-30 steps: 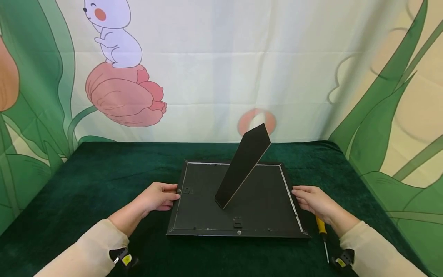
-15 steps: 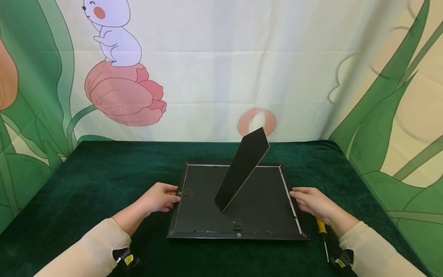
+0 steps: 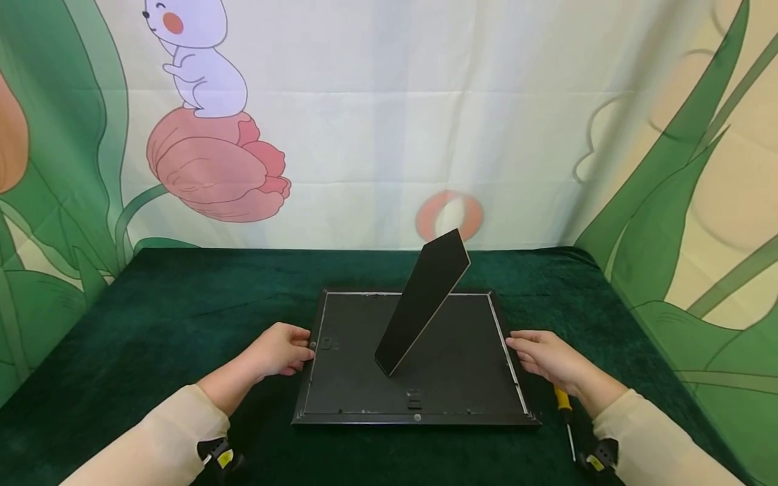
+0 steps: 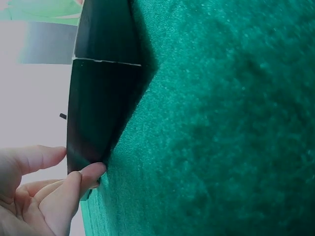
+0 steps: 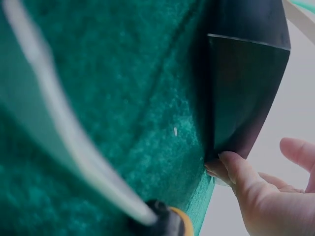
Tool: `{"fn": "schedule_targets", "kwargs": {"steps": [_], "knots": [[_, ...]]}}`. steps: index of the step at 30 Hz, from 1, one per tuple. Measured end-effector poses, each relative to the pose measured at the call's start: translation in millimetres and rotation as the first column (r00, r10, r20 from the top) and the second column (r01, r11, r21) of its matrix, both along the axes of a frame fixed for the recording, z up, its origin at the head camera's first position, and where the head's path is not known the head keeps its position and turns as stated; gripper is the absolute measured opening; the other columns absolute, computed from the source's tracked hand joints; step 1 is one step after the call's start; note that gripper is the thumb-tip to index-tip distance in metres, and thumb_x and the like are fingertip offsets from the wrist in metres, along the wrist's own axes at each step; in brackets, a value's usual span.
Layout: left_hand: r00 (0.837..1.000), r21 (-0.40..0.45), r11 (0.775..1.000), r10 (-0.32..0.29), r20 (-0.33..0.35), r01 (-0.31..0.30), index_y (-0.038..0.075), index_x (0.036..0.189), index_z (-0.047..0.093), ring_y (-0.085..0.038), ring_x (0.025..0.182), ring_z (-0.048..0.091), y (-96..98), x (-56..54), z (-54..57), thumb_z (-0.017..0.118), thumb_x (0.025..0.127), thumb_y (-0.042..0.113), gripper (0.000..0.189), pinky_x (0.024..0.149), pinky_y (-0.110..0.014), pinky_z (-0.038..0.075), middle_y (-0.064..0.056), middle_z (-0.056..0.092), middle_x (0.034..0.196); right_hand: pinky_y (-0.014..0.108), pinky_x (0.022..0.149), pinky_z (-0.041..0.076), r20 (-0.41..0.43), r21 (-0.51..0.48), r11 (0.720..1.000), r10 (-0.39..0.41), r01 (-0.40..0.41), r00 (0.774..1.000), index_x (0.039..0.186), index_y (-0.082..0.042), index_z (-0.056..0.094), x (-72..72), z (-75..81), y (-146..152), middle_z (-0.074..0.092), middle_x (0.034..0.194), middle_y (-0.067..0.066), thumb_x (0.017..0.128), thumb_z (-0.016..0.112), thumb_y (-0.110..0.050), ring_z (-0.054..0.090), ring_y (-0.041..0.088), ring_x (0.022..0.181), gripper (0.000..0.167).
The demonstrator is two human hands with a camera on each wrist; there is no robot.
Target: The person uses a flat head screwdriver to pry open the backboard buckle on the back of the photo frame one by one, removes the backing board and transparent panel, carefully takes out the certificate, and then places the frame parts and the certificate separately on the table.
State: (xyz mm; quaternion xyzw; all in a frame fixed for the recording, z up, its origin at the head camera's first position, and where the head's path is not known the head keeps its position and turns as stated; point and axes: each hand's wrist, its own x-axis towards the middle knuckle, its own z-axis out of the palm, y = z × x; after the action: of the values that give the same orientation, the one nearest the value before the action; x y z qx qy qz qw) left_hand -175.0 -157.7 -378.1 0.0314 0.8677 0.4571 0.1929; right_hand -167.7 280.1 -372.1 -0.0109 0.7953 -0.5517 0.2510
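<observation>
A black picture frame (image 3: 355,391) lies back side up on the green cloth, its easel stand (image 3: 422,300) raised at a slant. At its left edge my left hand (image 3: 276,349) pinches it, thumb on top and fingers at the lower edge, as the left wrist view shows. My right hand (image 3: 547,358) holds the right edge. In the right wrist view its fingers (image 5: 238,169) reach under the lower edge while the thumb stands apart above. The front face of the frame is hidden.
A screwdriver (image 3: 563,399) with a yellow handle lies beside my right wrist, its shaft toward me. Dark green velvet cloth (image 3: 200,290) covers the table. Behind it hangs a printed curtain (image 3: 365,135).
The frame and the tip of its stand have come slightly lower in view. My right fingertips have shifted a little left over the frame's edge. My left hand keeps its hold.
</observation>
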Motion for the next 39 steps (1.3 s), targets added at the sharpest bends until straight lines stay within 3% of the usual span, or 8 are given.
{"fn": "schedule_targets", "kwargs": {"steps": [24,39], "knots": [[1.000,-0.044,0.999,-0.009,-0.023,0.008,-0.017,0.125,0.045,-0.026,0.078,0.067,1.4,-0.1,0.2,0.062,0.086,0.002,0.047,0.068,-0.043,0.054,-0.028,0.059,0.114,0.051,0.103,0.028,0.004,-0.033,0.999,0.001,-0.001,1.000,0.140,0.018,0.014,4.6,-1.3,-1.2,0.014,0.145,0.036,0.099,0.045,-0.025,0.018,0.047,0.133,0.066],[0.998,-0.096,0.994,-0.052,-0.036,0.049,-0.015,0.127,0.046,-0.025,0.080,0.067,-1.6,-2.7,0.9,0.064,0.086,0.006,0.049,0.068,-0.041,0.054,-0.027,0.058,0.117,0.048,0.104,0.028,0.001,-0.056,0.998,0.036,-0.035,0.999,0.141,0.017,0.014,5.5,1.5,3.0,0.013,0.146,0.035,0.100,0.043,-0.022,0.017,0.045,0.133,0.063]]}}
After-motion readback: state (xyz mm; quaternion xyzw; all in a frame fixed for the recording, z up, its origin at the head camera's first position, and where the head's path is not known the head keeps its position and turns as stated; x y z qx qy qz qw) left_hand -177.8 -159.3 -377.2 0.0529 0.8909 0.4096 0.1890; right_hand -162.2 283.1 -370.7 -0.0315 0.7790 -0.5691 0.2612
